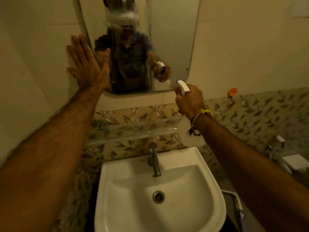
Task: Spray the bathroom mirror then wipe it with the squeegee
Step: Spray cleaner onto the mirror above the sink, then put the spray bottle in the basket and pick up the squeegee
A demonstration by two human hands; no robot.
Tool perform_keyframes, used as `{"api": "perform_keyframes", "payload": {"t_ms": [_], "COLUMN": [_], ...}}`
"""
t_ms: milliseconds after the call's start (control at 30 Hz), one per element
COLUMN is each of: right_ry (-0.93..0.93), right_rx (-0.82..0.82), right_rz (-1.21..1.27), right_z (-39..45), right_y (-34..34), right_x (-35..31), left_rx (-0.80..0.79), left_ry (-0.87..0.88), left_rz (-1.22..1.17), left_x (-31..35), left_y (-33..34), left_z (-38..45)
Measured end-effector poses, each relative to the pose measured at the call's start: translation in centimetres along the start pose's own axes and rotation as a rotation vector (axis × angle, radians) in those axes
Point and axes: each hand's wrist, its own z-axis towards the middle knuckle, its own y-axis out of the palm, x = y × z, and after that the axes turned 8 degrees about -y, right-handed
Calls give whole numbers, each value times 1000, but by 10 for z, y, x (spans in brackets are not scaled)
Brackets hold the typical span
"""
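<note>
The mirror [170, 39] hung on the wall above the basin [127, 206], and its glass already looked streaked and misted down the middle, so some spraying appeared to be done; the right part of the glass looked drier, though the blur made that hard to judge. The task therefore seemed to sit in its first half, with spraying under way and all the wiping left.

The left hand [87, 64] was spread flat, fingers straight, at the mirror's left edge, apparently resting against the wall and frame. The right hand [189, 100] was curled round the spray bottle [183, 87], whose white nozzle pointed at the lower right of the glass, close to it but not touching.

A long-handled tool [237, 205] lay low at the right, beside the basin; it may have been the squeegee, but too little showed to be sure. Neither hand held it.
</note>
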Motion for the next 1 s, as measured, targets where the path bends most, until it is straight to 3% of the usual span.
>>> {"api": "perform_keyframes", "payload": {"t_ms": [267,467,600,700,800,900,1000], "right_ry": [-84,92,302,378,422,548,537], "right_rx": [109,188,260,278,279,309,268], "right_rz": [225,418,289,171,76,101,32], "right_z": [-52,-113,-162,-198,-227,-247,-260], "right_y": [-37,-84,-112,-124,-125,-124,-117], "right_x": [19,86,165,221,260,296,331], "left_rx": [44,-264,-551,-926,-1215,-1288,-1185], "left_ry": [236,453,471,296,172,134,173], "left_rz": [-30,-323,-384,-217,101,215,394], "left_x": [36,53,60,67,69,75,86], "left_y": [55,112,149,188,227,257,279], "left_z": [-128,-288,-387,-442,-477,-504,-531]}}
